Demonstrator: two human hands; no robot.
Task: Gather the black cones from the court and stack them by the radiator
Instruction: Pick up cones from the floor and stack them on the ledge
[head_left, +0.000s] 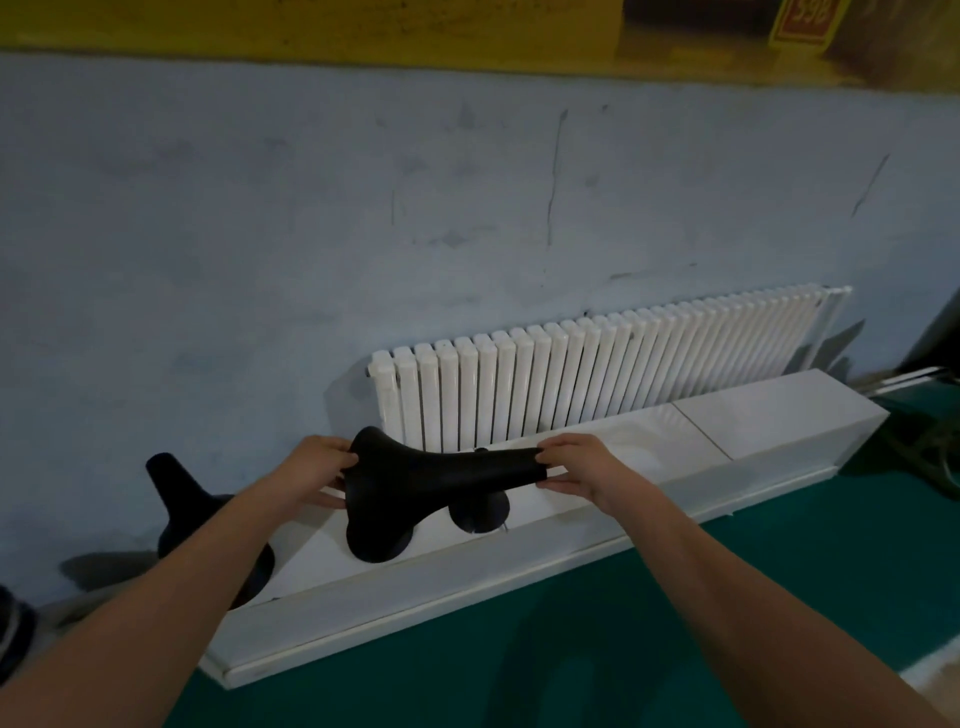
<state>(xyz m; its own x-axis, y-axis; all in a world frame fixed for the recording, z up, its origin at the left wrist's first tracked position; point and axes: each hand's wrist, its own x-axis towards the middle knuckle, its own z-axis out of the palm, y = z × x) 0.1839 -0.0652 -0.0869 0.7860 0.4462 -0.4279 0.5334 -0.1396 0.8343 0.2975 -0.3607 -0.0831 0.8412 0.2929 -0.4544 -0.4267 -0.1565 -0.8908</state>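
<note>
I hold a black cone (415, 483) by its soft rim just above the white ledge (753, 415) in front of the white radiator (597, 374). My left hand (317, 473) pinches the rim's left side and my right hand (576, 467) pinches its right side, stretching it between them. A dark round patch (480, 514) lies under it on the ledge; I cannot tell whether it is shadow or part of a cone. Another black cone (176, 493) stands upright at the ledge's left end, partly hidden by my left forearm.
The blue wall (311, 234) rises behind the radiator. Green court floor (623, 649) runs along the front of the ledge. Dark cables (935, 457) lie on the floor at the far right. A dark shoe-like thing (13, 634) sits at the left edge.
</note>
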